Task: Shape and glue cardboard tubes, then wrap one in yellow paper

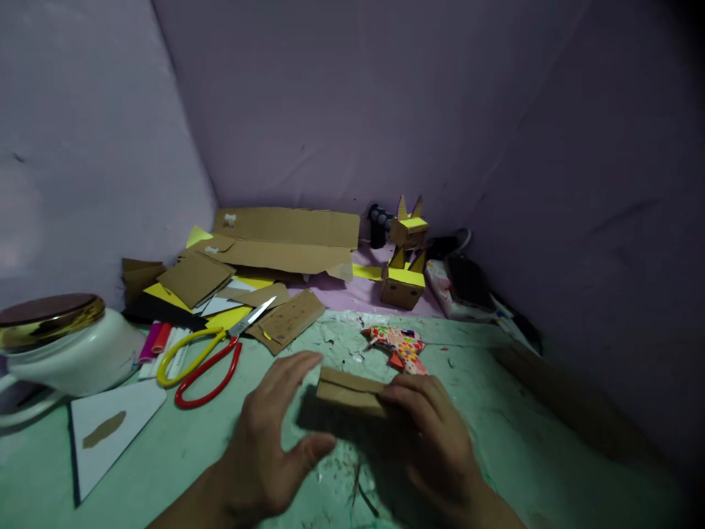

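Note:
My right hand (435,433) grips the right end of a small folded piece of brown cardboard (349,393), held just above the green tabletop (264,470). Its fingers lie over the cardboard's top edge; the thumb is hidden. Left of the cardboard, my left hand (275,433) is open, thumb and fingers apart, with nothing between them. Beyond the cardboard lies a glue gun (405,345) covered in a colourful pattern, its nozzle pointing left. Scissors (220,353) with one yellow and one red handle rest to the left, blades apart.
Two cardboard boxes with pointed ears (403,285) stand at the back. Cardboard sheets (286,228) and paper scraps pile up at the back left. Markers (159,342), a white pot (82,353) and a white paper piece (118,419) are at left. A dark phone (468,283) lies right.

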Demonstrator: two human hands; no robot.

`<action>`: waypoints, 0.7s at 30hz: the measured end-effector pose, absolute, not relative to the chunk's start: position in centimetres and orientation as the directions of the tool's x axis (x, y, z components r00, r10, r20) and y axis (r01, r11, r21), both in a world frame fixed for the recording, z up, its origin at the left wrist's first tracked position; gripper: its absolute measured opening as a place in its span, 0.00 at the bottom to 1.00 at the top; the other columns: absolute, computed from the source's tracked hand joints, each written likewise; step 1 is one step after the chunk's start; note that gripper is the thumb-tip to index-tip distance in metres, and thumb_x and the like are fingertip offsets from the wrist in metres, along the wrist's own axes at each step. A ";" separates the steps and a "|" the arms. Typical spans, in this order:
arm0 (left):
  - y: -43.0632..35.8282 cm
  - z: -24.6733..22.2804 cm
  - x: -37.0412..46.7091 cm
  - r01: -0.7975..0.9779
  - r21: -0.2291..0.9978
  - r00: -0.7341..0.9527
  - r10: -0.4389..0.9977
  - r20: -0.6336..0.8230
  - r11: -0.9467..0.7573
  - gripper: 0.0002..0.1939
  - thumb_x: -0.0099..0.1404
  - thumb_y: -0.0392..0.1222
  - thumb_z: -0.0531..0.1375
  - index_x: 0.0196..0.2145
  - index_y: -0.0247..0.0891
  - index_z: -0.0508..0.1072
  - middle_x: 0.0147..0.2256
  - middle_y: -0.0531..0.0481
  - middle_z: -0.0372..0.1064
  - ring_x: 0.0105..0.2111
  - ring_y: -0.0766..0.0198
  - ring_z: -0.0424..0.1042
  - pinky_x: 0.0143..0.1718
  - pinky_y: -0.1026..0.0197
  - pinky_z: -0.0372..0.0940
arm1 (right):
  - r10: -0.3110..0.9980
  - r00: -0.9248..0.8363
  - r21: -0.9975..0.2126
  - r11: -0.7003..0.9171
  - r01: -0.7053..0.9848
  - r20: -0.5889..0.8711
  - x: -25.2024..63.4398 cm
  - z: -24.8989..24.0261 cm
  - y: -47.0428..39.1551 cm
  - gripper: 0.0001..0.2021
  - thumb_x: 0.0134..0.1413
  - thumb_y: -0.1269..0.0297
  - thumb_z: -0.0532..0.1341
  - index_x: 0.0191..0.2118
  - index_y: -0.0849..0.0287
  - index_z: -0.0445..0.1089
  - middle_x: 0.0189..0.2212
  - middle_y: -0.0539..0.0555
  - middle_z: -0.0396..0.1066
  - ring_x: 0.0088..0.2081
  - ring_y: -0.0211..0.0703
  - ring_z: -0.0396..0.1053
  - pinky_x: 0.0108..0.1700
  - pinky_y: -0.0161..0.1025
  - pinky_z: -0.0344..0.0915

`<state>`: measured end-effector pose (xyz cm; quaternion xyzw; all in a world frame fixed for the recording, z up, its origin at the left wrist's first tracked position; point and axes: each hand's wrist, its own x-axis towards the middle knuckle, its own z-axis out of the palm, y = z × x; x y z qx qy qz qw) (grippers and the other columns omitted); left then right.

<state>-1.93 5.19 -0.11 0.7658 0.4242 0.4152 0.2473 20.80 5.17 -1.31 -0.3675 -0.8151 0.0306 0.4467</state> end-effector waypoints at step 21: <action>5.4 -0.4 -0.6 -0.112 0.990 0.245 0.968 -0.060 0.089 0.21 0.57 0.52 0.66 0.44 0.39 0.70 0.36 0.49 0.73 0.36 0.60 0.71 0.34 0.63 0.67 | 0.937 -0.243 -0.868 0.328 0.372 0.250 20.7 0.0 5.0 0.19 0.50 0.56 0.65 0.47 0.59 0.73 0.41 0.61 0.78 0.40 0.53 0.76 0.40 0.48 0.74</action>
